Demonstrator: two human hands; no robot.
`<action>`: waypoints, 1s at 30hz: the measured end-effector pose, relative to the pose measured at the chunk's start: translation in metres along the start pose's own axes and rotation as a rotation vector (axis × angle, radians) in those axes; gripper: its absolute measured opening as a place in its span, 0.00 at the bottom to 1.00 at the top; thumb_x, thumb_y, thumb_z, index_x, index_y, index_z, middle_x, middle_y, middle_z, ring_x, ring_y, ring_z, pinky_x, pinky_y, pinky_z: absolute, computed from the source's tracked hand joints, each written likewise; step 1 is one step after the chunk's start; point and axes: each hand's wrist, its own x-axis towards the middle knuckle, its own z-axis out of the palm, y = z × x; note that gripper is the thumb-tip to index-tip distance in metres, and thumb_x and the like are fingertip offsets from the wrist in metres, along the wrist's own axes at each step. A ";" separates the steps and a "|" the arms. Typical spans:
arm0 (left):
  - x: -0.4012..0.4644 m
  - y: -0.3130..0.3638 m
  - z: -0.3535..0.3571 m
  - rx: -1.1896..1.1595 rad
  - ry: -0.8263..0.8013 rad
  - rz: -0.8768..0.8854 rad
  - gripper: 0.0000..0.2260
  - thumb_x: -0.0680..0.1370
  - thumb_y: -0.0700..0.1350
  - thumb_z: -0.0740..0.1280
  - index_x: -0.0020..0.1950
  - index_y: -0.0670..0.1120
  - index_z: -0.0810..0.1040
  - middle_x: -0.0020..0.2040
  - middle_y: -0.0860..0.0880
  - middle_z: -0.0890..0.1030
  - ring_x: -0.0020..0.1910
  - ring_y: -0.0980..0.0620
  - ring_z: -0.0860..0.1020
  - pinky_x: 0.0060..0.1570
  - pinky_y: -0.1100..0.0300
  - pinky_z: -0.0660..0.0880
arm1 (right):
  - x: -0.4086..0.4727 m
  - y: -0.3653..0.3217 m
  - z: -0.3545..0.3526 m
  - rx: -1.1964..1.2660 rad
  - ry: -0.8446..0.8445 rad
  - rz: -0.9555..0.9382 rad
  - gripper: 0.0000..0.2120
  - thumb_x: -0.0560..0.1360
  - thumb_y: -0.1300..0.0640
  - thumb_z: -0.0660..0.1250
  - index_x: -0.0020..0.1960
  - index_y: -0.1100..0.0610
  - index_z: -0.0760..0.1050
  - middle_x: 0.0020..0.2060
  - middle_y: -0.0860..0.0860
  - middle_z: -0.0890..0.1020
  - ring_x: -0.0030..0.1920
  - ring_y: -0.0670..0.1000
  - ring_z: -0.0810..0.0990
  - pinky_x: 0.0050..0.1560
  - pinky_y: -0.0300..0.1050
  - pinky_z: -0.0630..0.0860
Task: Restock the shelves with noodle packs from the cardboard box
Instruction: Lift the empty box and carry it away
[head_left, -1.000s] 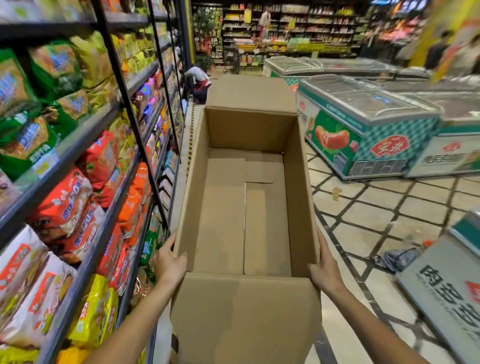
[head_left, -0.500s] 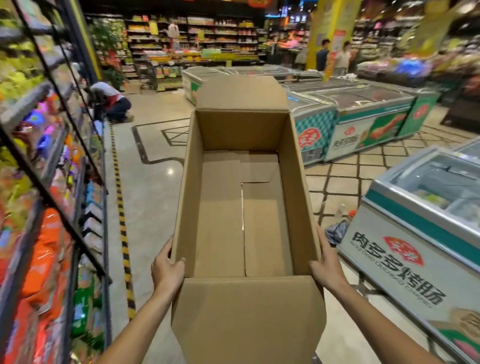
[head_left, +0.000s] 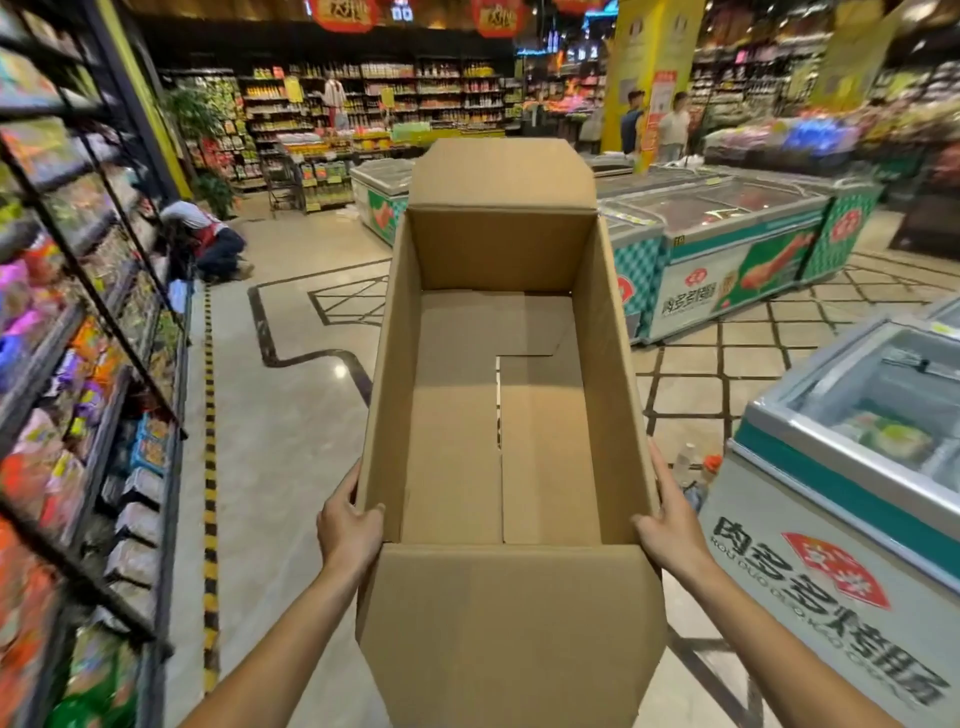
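Observation:
A long brown cardboard box (head_left: 452, 415) hangs in front of me, its flaps open and nothing inside. My left hand (head_left: 347, 525) grips the box's left wall near its close end, thumb hooked over the rim. On the opposite wall my right hand (head_left: 670, 525) holds the rim, thumb over the edge and fingers along the outside. Shelves (head_left: 78, 364) packed with noodle packs (head_left: 31, 478) and other bags run along the left edge of the view, blurred.
A chest freezer (head_left: 841, 499) stands close at the right, with more freezers (head_left: 727, 249) behind the box. A bottle (head_left: 706, 467) lies on the floor by the near freezer. One person crouches (head_left: 208, 241) at the shelves ahead, two people stand far back (head_left: 654, 127). Tiled aisle floor (head_left: 291, 415) lies between.
The view has swung right, away from the shelves and toward the open aisle and freezers. The box stays held in both hands the same way.

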 end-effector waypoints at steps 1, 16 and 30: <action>0.008 0.005 0.010 -0.006 0.006 -0.004 0.30 0.75 0.32 0.68 0.72 0.57 0.72 0.57 0.56 0.81 0.45 0.56 0.80 0.50 0.62 0.75 | 0.016 0.000 -0.004 -0.011 -0.005 -0.007 0.48 0.71 0.76 0.65 0.79 0.39 0.53 0.73 0.46 0.67 0.73 0.52 0.68 0.69 0.58 0.72; 0.215 0.021 0.124 -0.062 0.103 -0.076 0.29 0.77 0.32 0.68 0.74 0.54 0.70 0.65 0.54 0.79 0.41 0.67 0.77 0.43 0.71 0.74 | 0.286 0.005 0.041 -0.075 -0.085 -0.041 0.48 0.71 0.77 0.63 0.78 0.37 0.55 0.69 0.35 0.68 0.66 0.38 0.69 0.63 0.37 0.72; 0.506 0.058 0.216 -0.103 0.075 -0.046 0.25 0.78 0.37 0.69 0.72 0.57 0.72 0.67 0.53 0.78 0.63 0.46 0.79 0.61 0.45 0.77 | 0.563 -0.029 0.126 -0.124 -0.049 -0.024 0.47 0.73 0.75 0.65 0.79 0.40 0.52 0.72 0.41 0.65 0.68 0.45 0.66 0.66 0.46 0.73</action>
